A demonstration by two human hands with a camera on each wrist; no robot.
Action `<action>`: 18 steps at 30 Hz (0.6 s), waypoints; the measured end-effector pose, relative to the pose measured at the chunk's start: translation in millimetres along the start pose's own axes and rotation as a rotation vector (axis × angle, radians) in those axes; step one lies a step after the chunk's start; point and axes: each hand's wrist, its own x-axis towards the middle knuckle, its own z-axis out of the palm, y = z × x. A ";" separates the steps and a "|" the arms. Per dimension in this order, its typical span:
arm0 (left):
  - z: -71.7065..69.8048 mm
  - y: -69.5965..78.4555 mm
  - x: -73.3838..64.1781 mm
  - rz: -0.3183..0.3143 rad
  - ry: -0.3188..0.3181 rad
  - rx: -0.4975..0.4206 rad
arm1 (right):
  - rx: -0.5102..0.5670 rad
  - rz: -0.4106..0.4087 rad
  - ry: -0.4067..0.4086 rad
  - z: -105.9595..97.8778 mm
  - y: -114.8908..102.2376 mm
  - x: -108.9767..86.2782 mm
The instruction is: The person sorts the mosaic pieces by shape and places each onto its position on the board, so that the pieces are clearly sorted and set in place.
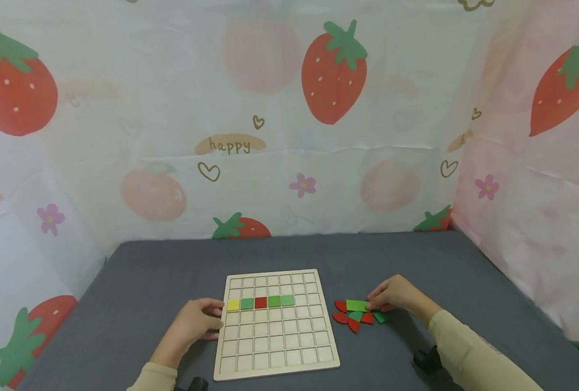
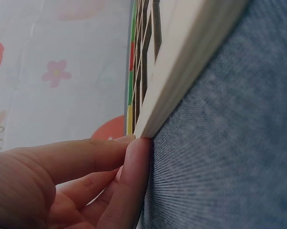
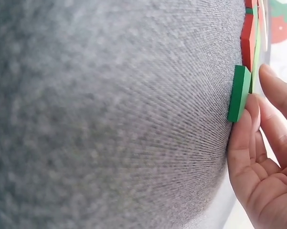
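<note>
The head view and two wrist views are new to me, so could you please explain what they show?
This is bare-handed work, with no machine. One picture comes from a camera on the person's head, the others from one on each wrist. On the grey table lies a pale gridded board with a row of five coloured squares: yellow, green, red, green, green. Right of it sits a cluster of red and green pieces. The left hand touches the board's left edge with its fingers. The right hand touches the cluster; whether it grips a piece is unclear.
</note>
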 end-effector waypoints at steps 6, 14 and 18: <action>1.0 -0.5 0.6 -0.006 0.006 -0.001 | -0.051 -0.024 0.018 2.8 -0.4 -2.4; 1.9 -0.1 0.3 -0.006 0.007 -0.005 | -0.078 -0.029 0.048 5.3 -2.1 -3.1; 1.6 -1.0 0.5 -0.007 0.007 0.004 | -0.046 -0.025 0.036 4.0 -2.8 -2.8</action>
